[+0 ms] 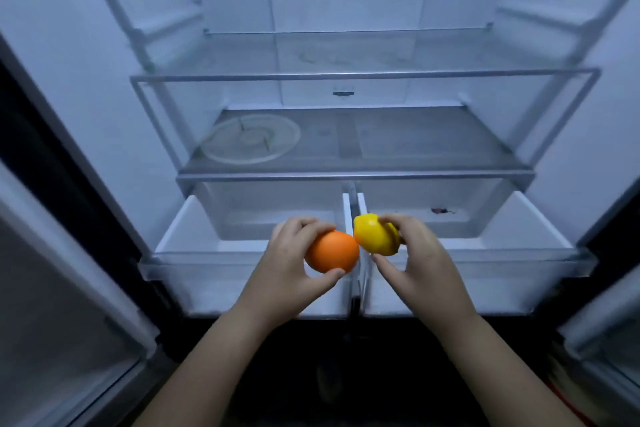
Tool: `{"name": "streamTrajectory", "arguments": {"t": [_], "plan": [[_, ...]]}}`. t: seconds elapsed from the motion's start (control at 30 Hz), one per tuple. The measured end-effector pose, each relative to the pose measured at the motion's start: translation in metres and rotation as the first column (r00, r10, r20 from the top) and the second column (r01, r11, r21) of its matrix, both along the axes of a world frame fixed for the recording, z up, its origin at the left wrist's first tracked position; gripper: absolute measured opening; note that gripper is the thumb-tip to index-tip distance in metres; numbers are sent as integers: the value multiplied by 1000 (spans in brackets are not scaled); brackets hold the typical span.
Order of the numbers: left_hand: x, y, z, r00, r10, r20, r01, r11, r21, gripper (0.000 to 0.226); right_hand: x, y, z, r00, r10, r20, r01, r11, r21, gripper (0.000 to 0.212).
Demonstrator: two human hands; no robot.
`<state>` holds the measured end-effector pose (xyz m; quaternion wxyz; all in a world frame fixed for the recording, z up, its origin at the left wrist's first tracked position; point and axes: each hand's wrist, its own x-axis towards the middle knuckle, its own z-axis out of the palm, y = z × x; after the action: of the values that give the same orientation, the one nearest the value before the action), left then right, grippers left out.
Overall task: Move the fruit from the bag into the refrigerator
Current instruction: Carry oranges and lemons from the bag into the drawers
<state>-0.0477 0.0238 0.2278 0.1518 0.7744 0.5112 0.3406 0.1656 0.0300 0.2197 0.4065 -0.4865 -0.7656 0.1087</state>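
Head view: hands grip an orange (332, 251) and lemon (375, 235) above two pulled-out drawers (194, 236).

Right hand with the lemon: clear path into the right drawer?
Probably yes. The right hand holds the lemon above the right drawer, which is pulled out, top open. Nothing lies between.

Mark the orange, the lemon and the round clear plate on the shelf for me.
orange (332, 251): head view, middle of its exposed skin.
lemon (374, 236): head view, centre of its visible yellow side.
round clear plate (225, 142): head view, bare left part of its surface.
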Motion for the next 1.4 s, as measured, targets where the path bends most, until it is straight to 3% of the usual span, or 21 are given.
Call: {"name": "streamTrajectory", "arguments": {"t": [0.37, 0.8, 1.1, 1.4], "plan": [[0, 107, -19, 999, -49, -9, 48, 994, -94, 56, 15, 103, -10, 999, 3, 44, 4, 987, -163, 46], [-29, 143, -39, 984, -77, -162, 48, 983, -178, 61, 56, 136, -22, 932, 129, 338, -20, 951, -308, 58], [-33, 165, -49, 904, -238, -355, 95, 922, -375, 64, 68, 182, -34, 743, 441, 503, -135, 836, -532, 50], [-33, 198, -74, 829, -373, -417, 11, 756, -655, 61, 69, 214, -74, 560, 614, 556, -145, 733, -664, 51]]}}
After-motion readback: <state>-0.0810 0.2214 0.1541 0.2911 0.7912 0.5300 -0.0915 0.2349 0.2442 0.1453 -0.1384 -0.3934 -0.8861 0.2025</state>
